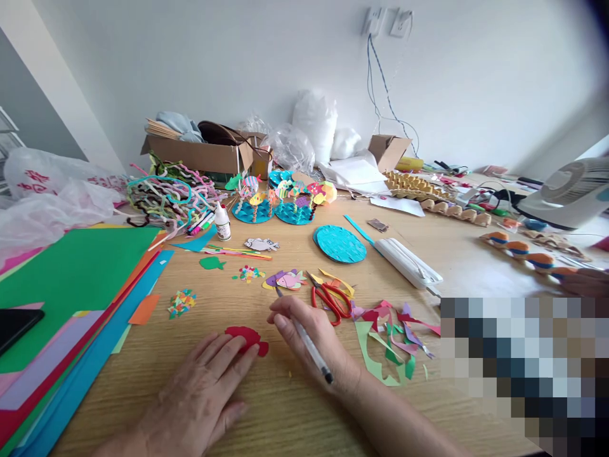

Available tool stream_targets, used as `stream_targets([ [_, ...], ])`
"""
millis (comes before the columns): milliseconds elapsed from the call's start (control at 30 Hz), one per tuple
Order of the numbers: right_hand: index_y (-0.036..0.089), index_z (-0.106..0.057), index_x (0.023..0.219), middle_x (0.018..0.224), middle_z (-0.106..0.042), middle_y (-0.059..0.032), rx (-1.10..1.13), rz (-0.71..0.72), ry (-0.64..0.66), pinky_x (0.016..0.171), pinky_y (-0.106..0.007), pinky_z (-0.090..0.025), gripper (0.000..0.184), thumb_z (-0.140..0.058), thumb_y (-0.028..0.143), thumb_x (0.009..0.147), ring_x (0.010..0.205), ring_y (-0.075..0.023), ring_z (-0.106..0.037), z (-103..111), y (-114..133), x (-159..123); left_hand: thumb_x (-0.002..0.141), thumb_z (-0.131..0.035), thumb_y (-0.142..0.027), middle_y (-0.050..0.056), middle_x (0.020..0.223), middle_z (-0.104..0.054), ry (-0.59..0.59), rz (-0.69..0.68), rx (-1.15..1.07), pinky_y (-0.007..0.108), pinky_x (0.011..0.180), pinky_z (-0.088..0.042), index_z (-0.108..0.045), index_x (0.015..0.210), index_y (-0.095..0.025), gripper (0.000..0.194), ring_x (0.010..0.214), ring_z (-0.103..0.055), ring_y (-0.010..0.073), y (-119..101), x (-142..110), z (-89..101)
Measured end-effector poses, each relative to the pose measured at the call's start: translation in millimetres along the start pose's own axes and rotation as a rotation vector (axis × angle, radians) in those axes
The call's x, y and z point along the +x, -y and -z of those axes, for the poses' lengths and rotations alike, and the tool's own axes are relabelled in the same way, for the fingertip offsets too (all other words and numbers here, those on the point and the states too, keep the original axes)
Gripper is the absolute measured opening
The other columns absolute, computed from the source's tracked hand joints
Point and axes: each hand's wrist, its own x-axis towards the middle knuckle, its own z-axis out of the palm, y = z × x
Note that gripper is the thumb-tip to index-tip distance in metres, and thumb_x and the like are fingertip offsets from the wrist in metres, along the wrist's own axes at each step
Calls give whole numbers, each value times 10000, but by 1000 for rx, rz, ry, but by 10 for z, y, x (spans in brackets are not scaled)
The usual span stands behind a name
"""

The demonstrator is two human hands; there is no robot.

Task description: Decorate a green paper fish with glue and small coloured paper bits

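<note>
Table (276,419), light wood, its far edge toward the wall, carrying paper-craft stock. Item: red paper cutout (248,336), seemingly fish-shaped though partly covered, lying flat between the two hands on the near part of the table. Left hand (200,381): spread flat, palm down, fingertips resting on the cutout, gripping nothing. Right hand (311,333): fingers curled round a clear-barrelled pen (309,346), held aslant just beside the cutout, its dark rear end toward the wrist; whether the far tip touches wood cannot be told. Just beyond: purple cutout (272,280) and pink fish (290,280), overlapping; red-handled scissors (328,296), with coloured scraps (366,346) to their right. Toward the left edge: stacked coloured sheets (104,254) and a heap of small paper bits (181,303). Farther toward the far edge: green fish (212,263), white fish (261,244), upright glue bottle (222,225), blue discs (341,244). Step in hand, by judgement: steadying the red piece for pen work, cutting apparently done, as its outline is shaped and the scissors lie unheld. Next move, by judgement, calls for the pen tip brought over bare red paper, light pressure, and left fingertips holding the piece flat but clear of the line; thin paper could slide or crease.
</note>
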Motion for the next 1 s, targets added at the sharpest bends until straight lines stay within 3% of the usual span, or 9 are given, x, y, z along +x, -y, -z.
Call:
stream_targets([
  [67,173,-572,920,786,-663,-53,98,-27,-32,643,-252,-451,226,-418,338,935,725,-165,-617,52,13,4,927,-376,-165,39,1263,-614,-36,40,-50,328,996,-465,-514,1313,-215,413,1111,-585,206,121,-2,92],
  [200,186,-572,945,774,-650,-29,238,-67,-64,655,-238,-462,221,-434,358,935,736,-148,-614,82,-20,25,834,-328,-15,14,1134,-677,-48,89,-139,274,951,-506,-637,1124,-227,474,1052,-631,162,410,-35,179],
  [333,187,-557,868,675,-609,5,131,-25,-54,552,-204,-420,54,-530,224,840,602,-120,-571,-17,-110,38,810,-310,29,17,1227,-650,-19,13,-166,288,982,-486,-647,1141,-223,535,1150,-589,169,538,-82,117],
  [433,185,-558,826,648,-601,11,-57,137,0,515,-192,-379,72,-529,129,790,541,-104,-533,-102,-146,-1,862,-338,-15,23,1291,-614,0,-46,-166,281,970,-490,-580,1258,-234,514,1191,-561,173,545,-117,45],
  [600,169,-592,883,677,-627,-26,-353,389,180,555,-236,-377,103,-494,141,869,592,-141,-557,-123,-48,-96,947,-346,-107,18,1280,-622,-43,-83,-129,312,991,-477,-504,1340,-250,447,1208,-545,178,499,-134,0],
  [800,180,-562,814,733,-646,-47,-540,439,319,659,-293,-419,105,-490,168,890,701,-186,-585,-108,68,-112,921,-384,-105,41,1249,-641,-30,-44,-1,342,976,-494,-586,1256,-197,402,1145,-579,205,353,-94,51],
  [1000,186,-558,809,785,-659,-44,-633,379,302,686,-314,-410,80,-533,142,872,760,-195,-592,-88,29,-59,891,-410,-115,32,1179,-667,-61,2,47,344,965,-489,-606,1202,-188,375,1075,-593,214,247,-54,31],
])
